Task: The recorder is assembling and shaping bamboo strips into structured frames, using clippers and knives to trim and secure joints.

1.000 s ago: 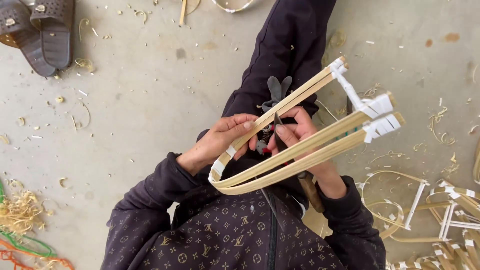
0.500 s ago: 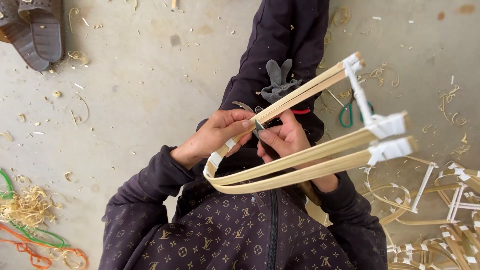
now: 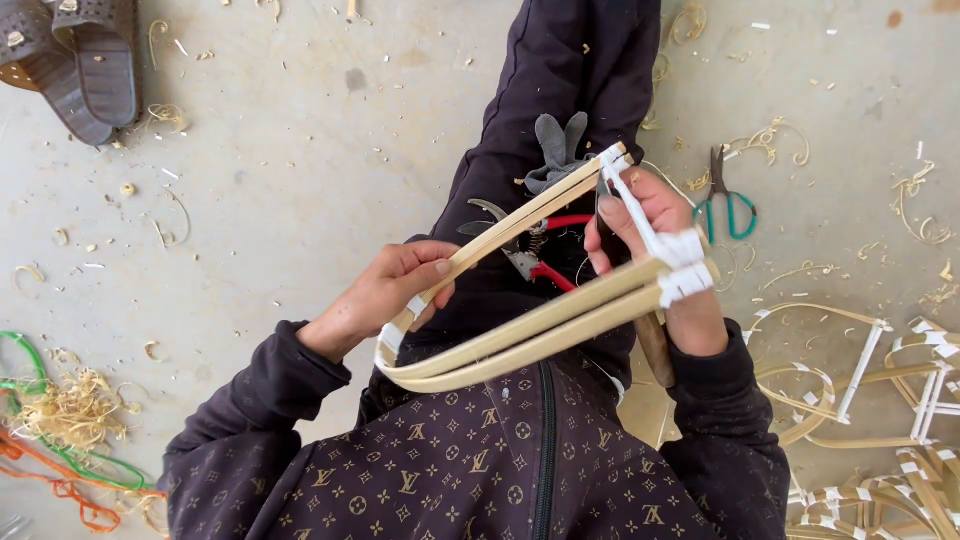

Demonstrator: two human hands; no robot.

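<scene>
At frame centre, my left hand (image 3: pixel 385 295) pinches the taped bend of a pale, V-shaped bamboo-strip frame (image 3: pixel 520 335); my right hand (image 3: pixel 655 250) grips its white-taped open end. Finished-looking frames (image 3: pixel 880 400) pile lower right; red-handled pliers (image 3: pixel 535 255) lie beneath.

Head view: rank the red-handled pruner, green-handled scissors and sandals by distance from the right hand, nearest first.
From the right hand:
1. Red-handled pruner, just left of it, on the lap.
2. Green-handled scissors, on the floor, upper right.
3. Sandals, far top-left corner.
</scene>
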